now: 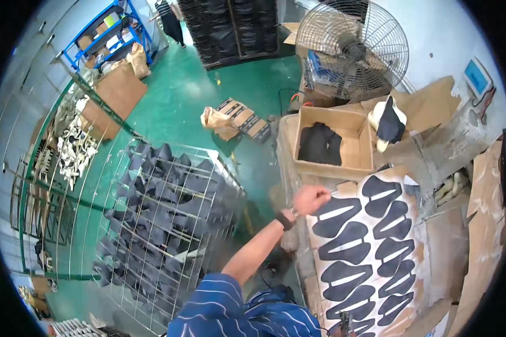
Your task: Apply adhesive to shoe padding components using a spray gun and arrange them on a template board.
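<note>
My left hand (pixel 312 200), with a dark watch (pixel 285 221) on its wrist, reaches over the left edge of a work table. Its fingers are closed together beside the top of a dark, curved fabric piece (pixel 340 211). Whatever they may hold is too small to make out. Several such dark pieces (pixel 347 275) lie in two columns on a pale sheet (pixel 371 233). My right hand is not in view.
Beyond the sheet stands an open cardboard box (pixel 357 164) with dark pieces inside. A black-and-white shoe-shaped form (pixel 389 121) sits beside it. A large fan (pixel 354 50) stands behind. Left of me, a wire rack (pixel 168 224) holds many dark pieces. Cartons (pixel 247 119) lie on the green floor.
</note>
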`<action>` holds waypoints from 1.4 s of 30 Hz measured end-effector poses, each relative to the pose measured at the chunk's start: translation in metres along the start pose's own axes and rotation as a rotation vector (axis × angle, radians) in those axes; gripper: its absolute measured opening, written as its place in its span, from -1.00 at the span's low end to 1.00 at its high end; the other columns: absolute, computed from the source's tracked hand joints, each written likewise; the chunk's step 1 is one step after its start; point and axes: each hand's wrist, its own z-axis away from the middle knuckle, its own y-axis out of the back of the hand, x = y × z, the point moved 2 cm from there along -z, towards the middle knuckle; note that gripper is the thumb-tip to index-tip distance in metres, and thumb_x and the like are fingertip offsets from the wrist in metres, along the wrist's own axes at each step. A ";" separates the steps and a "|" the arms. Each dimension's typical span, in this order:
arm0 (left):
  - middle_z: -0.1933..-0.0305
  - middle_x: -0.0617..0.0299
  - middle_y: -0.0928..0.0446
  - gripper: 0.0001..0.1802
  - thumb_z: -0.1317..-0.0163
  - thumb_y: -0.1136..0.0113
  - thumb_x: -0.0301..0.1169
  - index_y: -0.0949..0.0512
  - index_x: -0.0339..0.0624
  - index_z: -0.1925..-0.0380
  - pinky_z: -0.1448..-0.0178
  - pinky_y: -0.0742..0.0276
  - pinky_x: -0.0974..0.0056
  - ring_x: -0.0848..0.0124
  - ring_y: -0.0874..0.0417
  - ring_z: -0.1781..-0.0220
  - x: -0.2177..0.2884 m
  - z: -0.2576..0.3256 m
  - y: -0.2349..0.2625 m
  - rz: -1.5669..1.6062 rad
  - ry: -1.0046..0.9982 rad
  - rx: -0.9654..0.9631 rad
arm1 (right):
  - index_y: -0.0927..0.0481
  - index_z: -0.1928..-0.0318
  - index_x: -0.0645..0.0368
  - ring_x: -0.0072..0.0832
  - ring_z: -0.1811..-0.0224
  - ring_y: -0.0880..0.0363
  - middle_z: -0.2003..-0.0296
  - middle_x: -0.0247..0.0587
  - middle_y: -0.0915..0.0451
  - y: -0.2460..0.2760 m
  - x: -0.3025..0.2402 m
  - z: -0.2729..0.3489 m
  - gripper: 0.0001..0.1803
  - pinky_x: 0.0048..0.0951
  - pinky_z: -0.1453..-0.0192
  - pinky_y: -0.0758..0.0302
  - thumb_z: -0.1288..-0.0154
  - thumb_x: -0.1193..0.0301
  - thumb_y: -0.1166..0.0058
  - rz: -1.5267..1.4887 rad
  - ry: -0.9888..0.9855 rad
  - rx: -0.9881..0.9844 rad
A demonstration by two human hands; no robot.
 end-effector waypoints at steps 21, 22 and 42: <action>-0.25 0.00 -0.63 -0.14 0.08 -0.64 0.10 -0.63 -0.20 -0.16 -0.29 -0.66 -0.08 0.13 -0.66 -0.28 -0.108 -0.278 0.043 -1.261 0.505 -0.365 | -0.67 0.08 0.38 -0.60 0.43 -0.42 0.45 -0.35 -0.55 0.002 -0.010 0.030 -0.67 -0.40 0.33 -0.40 -0.19 0.42 -0.24 -0.130 -0.338 0.255; -0.24 -0.01 -0.63 -0.16 0.08 -0.64 0.08 -0.64 -0.21 -0.14 -0.29 -0.67 -0.05 0.12 -0.67 -0.27 -0.108 -0.279 0.044 -1.289 0.492 -0.338 | -0.67 0.08 0.38 -0.61 0.43 -0.41 0.45 -0.35 -0.55 0.000 -0.021 0.029 -0.67 -0.40 0.33 -0.40 -0.19 0.42 -0.23 -0.161 -0.342 0.256; -0.04 -0.12 -0.70 -0.59 -0.10 -0.49 -0.18 -0.73 -0.20 0.13 -0.18 -0.69 0.02 0.02 -0.73 -0.13 -0.076 -0.273 0.061 -1.180 0.251 -0.008 | -0.64 -0.13 0.33 -0.51 0.36 -0.45 0.39 -0.27 -0.59 -0.007 -0.006 0.024 -0.58 -0.40 0.21 -0.44 -0.24 0.52 -0.17 -0.128 -0.318 0.186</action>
